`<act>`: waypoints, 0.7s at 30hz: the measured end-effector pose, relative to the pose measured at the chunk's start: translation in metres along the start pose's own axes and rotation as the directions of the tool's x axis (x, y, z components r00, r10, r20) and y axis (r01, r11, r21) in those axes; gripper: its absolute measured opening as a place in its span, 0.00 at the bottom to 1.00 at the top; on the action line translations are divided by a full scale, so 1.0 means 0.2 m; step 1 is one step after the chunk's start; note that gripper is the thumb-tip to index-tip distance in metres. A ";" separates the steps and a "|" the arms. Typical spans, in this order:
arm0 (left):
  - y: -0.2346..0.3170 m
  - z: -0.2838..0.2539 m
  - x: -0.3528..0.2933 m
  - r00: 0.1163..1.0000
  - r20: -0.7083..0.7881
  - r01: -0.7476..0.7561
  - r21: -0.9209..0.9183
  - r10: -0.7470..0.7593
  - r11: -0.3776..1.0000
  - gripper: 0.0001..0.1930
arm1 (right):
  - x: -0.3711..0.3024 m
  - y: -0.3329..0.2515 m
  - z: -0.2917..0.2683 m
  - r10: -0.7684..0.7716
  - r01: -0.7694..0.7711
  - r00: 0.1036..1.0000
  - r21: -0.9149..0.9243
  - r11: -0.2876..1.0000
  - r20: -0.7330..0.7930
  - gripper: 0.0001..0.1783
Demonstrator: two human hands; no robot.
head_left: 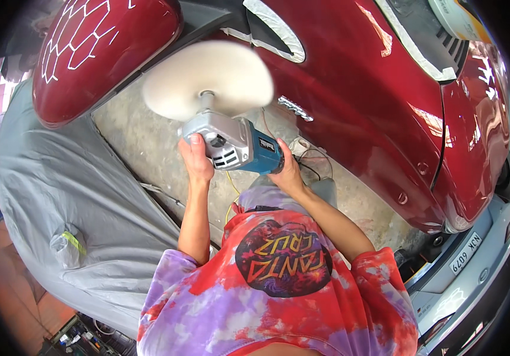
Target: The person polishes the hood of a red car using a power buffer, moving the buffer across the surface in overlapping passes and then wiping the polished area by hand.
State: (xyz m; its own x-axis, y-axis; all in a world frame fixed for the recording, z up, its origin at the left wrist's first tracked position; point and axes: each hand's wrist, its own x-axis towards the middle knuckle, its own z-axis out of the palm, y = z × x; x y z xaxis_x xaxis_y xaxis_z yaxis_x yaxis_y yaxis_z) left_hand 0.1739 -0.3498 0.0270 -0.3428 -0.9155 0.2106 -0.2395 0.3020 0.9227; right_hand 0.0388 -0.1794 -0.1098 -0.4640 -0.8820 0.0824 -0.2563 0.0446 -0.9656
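My left hand point(196, 159) grips the side of a polisher point(253, 145) by its silver gear head, thumb over the top. My right hand point(288, 172) wraps round the rear of its blue-green body. The polisher's large cream-white pad point(201, 74) points away from me, its edge smeared as if spinning. A glossy red vehicle panel point(361, 113) with a chrome emblem point(295, 109) lies to the right of the pad. To the upper left is a rounded red part point(103, 53) with hexagonal light reflections. Whether the pad touches either red surface I cannot tell.
A grey cover point(77, 190) drapes a large shape on the left, with a clear plastic bag point(68, 248) on it. White masking tape point(287, 44) edges dark openings in the red body. A yellow cord point(229, 196) hangs near my waist. A silver car point(474, 261) stands at the lower right.
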 end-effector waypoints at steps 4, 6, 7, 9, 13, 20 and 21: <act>-0.08 -0.04 0.04 0.988 -0.072 0.128 -0.140 -0.139 0.982 0.27 | 0.09 -0.04 0.01 -0.076 0.076 0.997 -0.045 0.996 0.005 0.51; -0.18 -0.05 0.04 0.988 -0.087 0.113 -0.154 -0.127 0.982 0.26 | 0.11 -0.03 0.00 -0.083 0.084 0.996 -0.065 0.994 0.025 0.51; -0.24 -0.06 0.04 0.967 -0.120 0.198 -0.210 -0.226 0.957 0.28 | 0.11 -0.02 -0.01 -0.062 0.070 0.996 -0.109 0.992 0.071 0.51; -0.37 -0.06 0.04 0.926 -0.153 0.266 -0.381 -0.344 0.886 0.32 | 0.12 -0.01 -0.03 -0.038 0.056 0.993 -0.161 0.985 0.113 0.52; -0.47 0.00 -0.04 0.867 -0.074 0.370 -0.566 -0.492 0.737 0.34 | 0.06 -0.04 -0.13 0.003 0.037 0.989 -0.270 0.962 0.146 0.51; -0.41 0.28 -0.42 0.817 0.082 0.486 -0.630 -0.570 0.606 0.37 | -0.32 -0.12 -0.50 0.089 -0.025 0.989 -0.465 0.885 0.114 0.54; -0.39 0.34 -0.49 0.807 0.084 0.496 -0.632 -0.584 0.595 0.36 | -0.39 -0.14 -0.57 0.085 -0.018 0.989 -0.469 0.883 0.120 0.54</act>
State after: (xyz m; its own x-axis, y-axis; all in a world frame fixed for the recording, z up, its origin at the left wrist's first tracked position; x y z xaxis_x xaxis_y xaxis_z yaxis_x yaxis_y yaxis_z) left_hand 0.1642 -0.2657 -0.0869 -0.2134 -0.8931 -0.3961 0.2613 -0.4429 0.8577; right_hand -0.0144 -0.0586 -0.0615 -0.3787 -0.9250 -0.0298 -0.6155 0.2758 -0.7383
